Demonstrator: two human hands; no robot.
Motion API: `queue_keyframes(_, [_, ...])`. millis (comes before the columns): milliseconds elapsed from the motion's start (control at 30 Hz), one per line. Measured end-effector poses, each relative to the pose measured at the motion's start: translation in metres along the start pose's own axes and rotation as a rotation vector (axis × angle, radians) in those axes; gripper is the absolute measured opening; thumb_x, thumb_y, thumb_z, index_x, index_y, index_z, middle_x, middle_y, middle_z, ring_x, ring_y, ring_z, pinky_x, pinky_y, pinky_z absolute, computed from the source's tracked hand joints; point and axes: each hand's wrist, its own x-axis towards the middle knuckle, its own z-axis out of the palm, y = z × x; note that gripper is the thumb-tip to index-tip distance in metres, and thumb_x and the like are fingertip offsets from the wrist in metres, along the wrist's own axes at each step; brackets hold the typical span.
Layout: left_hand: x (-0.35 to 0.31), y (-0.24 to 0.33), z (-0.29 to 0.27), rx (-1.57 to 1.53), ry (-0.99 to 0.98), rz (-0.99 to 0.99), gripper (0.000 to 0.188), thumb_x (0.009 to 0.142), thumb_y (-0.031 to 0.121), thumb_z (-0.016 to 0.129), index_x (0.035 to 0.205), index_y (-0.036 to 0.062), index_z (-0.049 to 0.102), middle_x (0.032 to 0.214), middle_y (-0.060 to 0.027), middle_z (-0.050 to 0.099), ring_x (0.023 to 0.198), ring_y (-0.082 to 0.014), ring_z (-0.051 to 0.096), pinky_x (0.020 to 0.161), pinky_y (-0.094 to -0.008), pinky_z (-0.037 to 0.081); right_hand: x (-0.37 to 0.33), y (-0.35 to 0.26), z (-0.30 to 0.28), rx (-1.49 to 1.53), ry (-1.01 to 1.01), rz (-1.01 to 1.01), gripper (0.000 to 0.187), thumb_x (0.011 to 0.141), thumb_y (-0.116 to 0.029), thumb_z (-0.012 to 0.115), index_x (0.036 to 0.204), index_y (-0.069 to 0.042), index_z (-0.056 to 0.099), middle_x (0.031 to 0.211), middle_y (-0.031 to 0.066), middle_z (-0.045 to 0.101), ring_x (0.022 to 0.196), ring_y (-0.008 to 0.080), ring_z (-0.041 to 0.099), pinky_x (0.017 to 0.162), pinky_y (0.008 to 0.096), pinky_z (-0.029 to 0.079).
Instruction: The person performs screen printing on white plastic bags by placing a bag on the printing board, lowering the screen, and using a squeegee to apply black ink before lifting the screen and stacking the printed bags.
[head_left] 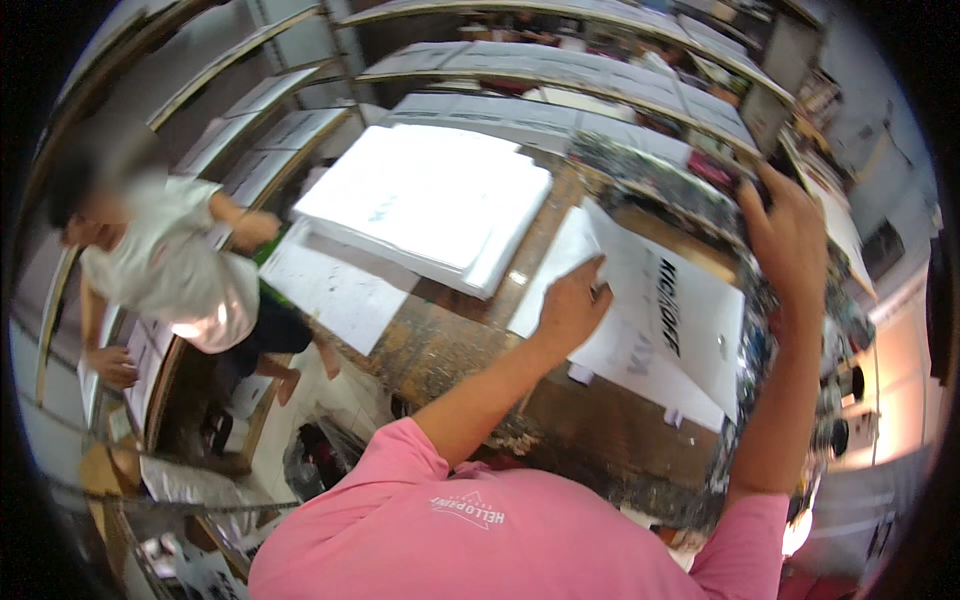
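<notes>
My left hand point(573, 308) is over the middle of the workbench, fingers bent and pinching the left part of a thin white printed sheet point(690, 300). The sheet has bold black lettering and a small cut-out near its right side, and its left part is raised in a fold. My right hand point(788, 235) is farther right, with its fingers curled at the corner of a grey, paint-smeared frame point(650, 175); its grip is partly hidden. Left of my left hand stands a thick stack of white sheets point(430, 195), with a loose sheet point(345, 290) beside it.
The wooden workbench point(440, 345) is stained. Racks with white sheets point(560, 65) run behind it and along the left. Another person point(170, 260) in a light shirt is at the left, arms apart from mine. A dark plastic bag point(320, 455) lies on the floor.
</notes>
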Motion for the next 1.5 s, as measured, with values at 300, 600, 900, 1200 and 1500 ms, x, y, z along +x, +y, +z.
queue_keyframes(300, [-0.011, -0.004, -0.13, -0.183, 0.209, -0.497, 0.054, 0.09, 0.01, 0.07, 0.144, 0.0104, 0.06, 0.06, 0.004, 0.053, 0.054, -0.0053, 0.045, 0.049, -0.0259, 0.038, 0.011, 0.002, 0.003, 0.065, 0.081, -0.135, 0.037, 0.094, -0.037, 0.054, 0.088, -0.001, 0.06, 0.088, 0.024, 0.065, 0.088, 0.0446, 0.061, 0.08, 0.0505, 0.044])
queue_keyframes(600, [-0.042, -0.122, -0.313, -0.167, 0.399, -0.488, 0.066, 0.082, -0.004, 0.059, 0.148, 0.0034, 0.052, 0.098, -0.002, 0.065, 0.068, -0.0069, 0.054, 0.06, -0.0191, 0.046, 0.02, -0.005, 0.0, -0.014, -0.036, 0.026, 0.041, 0.092, -0.037, 0.058, 0.079, 0.002, 0.065, 0.067, 0.0173, 0.062, 0.062, 0.0323, 0.06, 0.065, 0.0428, 0.049])
queue_keyframes(900, [-0.113, -0.289, -0.481, 0.039, 0.543, -0.702, 0.07, 0.082, -0.002, 0.06, 0.151, 0.0034, 0.045, 0.094, -0.0058, 0.062, 0.077, -0.014, 0.057, 0.068, -0.0275, 0.048, 0.034, 0.005, -0.024, 0.1, -0.227, 0.077, 0.05, 0.094, -0.038, 0.052, 0.064, 0.001, 0.06, 0.059, 0.0134, 0.057, 0.053, 0.0235, 0.055, 0.058, 0.0397, 0.049])
queue_keyframes(1200, [-0.053, -0.059, -0.097, 0.345, -0.067, -0.104, 0.077, 0.088, 0.036, 0.074, 0.152, 0.0065, 0.044, 0.145, -0.0216, 0.041, 0.134, -0.0382, 0.038, 0.112, -0.047, 0.03, 0.035, -0.011, -0.042, 0.074, -0.381, 0.188, 0.05, 0.097, -0.042, 0.046, 0.067, -0.004, 0.058, 0.069, 0.0102, 0.059, 0.063, 0.017, 0.053, 0.061, 0.0388, 0.049])
queue_keyframes(1500, [-0.109, -0.012, 0.078, 0.33, -0.798, 0.314, 0.101, 0.082, 0.07, 0.067, 0.154, 0.005, 0.039, 0.159, -0.0228, 0.037, 0.148, -0.0417, 0.034, 0.122, -0.0591, 0.021, 0.029, -0.016, -0.026, -0.002, -0.266, 0.119, 0.049, 0.096, -0.046, 0.044, 0.071, -0.007, 0.059, 0.068, 0.008, 0.06, 0.065, 0.0215, 0.054, 0.068, 0.0403, 0.049])
